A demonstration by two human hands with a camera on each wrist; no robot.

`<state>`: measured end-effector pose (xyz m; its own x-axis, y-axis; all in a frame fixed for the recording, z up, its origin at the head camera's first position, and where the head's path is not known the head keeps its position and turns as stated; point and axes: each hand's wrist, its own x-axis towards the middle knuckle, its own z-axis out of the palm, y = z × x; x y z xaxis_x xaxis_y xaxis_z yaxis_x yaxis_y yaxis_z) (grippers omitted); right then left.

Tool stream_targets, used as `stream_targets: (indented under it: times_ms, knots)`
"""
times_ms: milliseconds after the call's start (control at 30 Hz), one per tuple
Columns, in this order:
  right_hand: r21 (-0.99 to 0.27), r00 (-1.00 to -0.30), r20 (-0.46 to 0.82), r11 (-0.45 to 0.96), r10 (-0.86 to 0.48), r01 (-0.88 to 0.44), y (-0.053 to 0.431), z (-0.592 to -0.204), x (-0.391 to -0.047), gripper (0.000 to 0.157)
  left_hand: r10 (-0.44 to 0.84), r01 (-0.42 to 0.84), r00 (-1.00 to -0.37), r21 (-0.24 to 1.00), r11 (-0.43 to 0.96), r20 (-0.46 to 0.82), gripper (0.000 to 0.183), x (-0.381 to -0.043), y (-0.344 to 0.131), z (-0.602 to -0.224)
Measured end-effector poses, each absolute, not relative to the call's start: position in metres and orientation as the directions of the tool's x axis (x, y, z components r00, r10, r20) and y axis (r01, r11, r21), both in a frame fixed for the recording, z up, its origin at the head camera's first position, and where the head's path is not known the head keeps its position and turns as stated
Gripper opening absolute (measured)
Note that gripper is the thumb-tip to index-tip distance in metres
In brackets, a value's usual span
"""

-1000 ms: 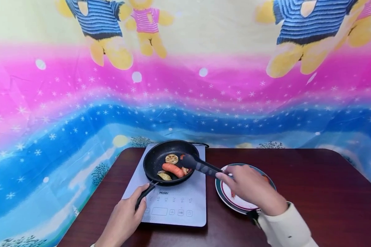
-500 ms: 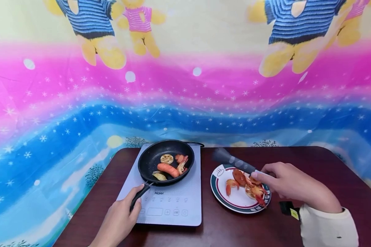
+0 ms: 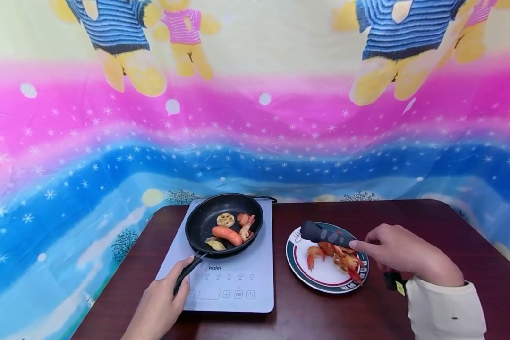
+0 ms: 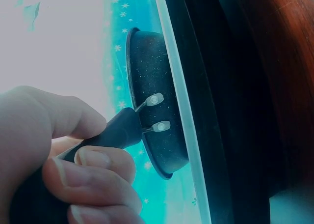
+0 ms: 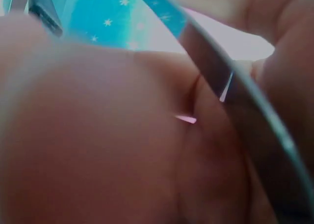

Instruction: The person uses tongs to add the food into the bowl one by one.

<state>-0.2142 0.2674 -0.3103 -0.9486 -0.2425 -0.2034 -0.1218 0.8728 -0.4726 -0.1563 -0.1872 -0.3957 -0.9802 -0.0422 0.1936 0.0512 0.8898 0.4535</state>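
Note:
My left hand (image 3: 163,295) grips the black handle (image 4: 120,130) of a frying pan (image 3: 201,226), thumb on top and fingers curled beneath. Inside the pan lie a lotus root slice (image 3: 225,220), a red sausage (image 3: 227,235), a yellowish slice (image 3: 215,243) and a shrimp (image 3: 247,230) by reddish pieces. My right hand (image 3: 403,250) holds tongs (image 3: 327,235) with dark tips, which hang over the far part of a plate (image 3: 297,271). Cooked shrimp (image 3: 313,257) and other reddish food lie there, partly hidden by the tongs. Close up, the right wrist view shows a metal tong arm (image 5: 245,106) against the fingers.
The pan sits on a white Haier induction cooktop (image 3: 221,304), its black cord (image 3: 265,198) at the back. A dark brown table (image 3: 306,314) carries everything. Behind hangs a printed backdrop (image 3: 255,127). A black strap with a yellow tag (image 3: 395,283) is at the right cuff.
The tongs left the pan, swung right and came down over the plate. The shrimp and reddish pieces in the pan came into clear view. The left hand kept its grip.

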Motion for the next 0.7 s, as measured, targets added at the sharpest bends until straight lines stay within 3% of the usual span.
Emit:
stream_targets:
  times_ms: [700]
  knots:
    - [-0.435, -0.939, -0.294, 0.900, -0.179, -0.035, 0.275, -0.330, -0.221, 0.044, -0.044, 0.048, -0.981, 0.454, 0.890, 0.190, 0.040, -0.155, -0.187, -0.395]
